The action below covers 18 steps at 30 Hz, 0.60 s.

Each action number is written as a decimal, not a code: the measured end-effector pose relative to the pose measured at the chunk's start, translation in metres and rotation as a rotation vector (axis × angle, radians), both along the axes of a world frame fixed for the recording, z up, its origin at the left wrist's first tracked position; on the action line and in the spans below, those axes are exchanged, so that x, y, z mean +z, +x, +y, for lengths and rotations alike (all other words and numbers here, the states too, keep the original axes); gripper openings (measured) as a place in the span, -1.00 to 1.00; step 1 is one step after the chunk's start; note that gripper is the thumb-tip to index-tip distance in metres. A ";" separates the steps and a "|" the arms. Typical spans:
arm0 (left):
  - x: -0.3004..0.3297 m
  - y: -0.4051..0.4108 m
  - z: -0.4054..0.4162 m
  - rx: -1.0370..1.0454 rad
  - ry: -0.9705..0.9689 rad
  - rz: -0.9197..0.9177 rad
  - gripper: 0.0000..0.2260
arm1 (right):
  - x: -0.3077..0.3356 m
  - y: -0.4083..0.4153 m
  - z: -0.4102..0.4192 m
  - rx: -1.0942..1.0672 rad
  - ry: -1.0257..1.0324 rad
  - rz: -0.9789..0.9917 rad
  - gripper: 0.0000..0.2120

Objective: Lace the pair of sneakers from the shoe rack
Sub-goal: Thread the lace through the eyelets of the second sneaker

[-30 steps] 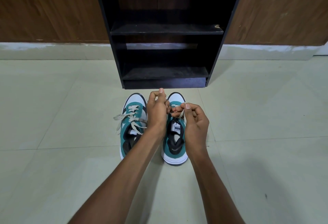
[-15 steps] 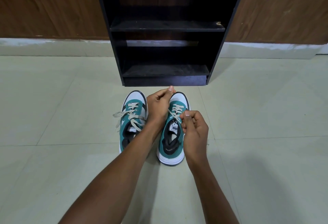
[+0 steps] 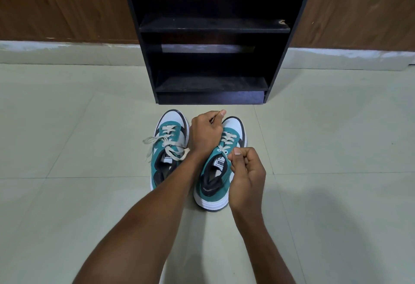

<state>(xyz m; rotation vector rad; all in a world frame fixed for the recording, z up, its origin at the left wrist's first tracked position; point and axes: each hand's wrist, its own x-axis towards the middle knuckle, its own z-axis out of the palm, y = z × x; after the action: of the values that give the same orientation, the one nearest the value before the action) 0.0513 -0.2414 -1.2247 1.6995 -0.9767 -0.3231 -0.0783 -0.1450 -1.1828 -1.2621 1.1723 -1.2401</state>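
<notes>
Two teal, white and black sneakers stand side by side on the floor, toes toward the rack. The left sneaker (image 3: pixel 167 149) has cream laces crossed through its eyelets with loose ends trailing to its left. The right sneaker (image 3: pixel 216 171) is tilted to the left, its cream lace (image 3: pixel 226 140) crossed over the tongue. My left hand (image 3: pixel 207 134) is closed above the right sneaker's toe, pinching a lace end. My right hand (image 3: pixel 246 175) is closed beside the tongue, pinching the other lace end.
A black shoe rack (image 3: pixel 212 36) with bare shelves stands right behind the sneakers, against a brown wooden wall (image 3: pixel 62 5). Pale floor tiles (image 3: pixel 89 205) spread on all sides.
Both hands have drawn apart: the left moved forward over the toe, the right pulled back toward me. The right sneaker has tilted left and the lace is tighter.
</notes>
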 end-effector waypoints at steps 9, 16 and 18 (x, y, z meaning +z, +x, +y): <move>0.001 0.002 -0.005 0.051 0.076 -0.163 -0.67 | -0.004 0.002 0.007 -0.004 -0.025 -0.020 -0.75; -0.001 0.001 -0.005 0.048 0.067 -0.203 -0.68 | -0.006 0.000 0.010 -0.013 -0.068 -0.016 -0.80; 0.001 -0.002 -0.002 0.050 0.055 -0.210 -0.67 | -0.007 -0.001 0.008 -0.021 -0.062 -0.015 -0.78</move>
<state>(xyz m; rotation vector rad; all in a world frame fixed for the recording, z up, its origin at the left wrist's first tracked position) 0.0491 -0.2430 -1.2236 1.8320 -1.0840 -0.1417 -0.0798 -0.1368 -1.1894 -1.2869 1.1468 -1.3078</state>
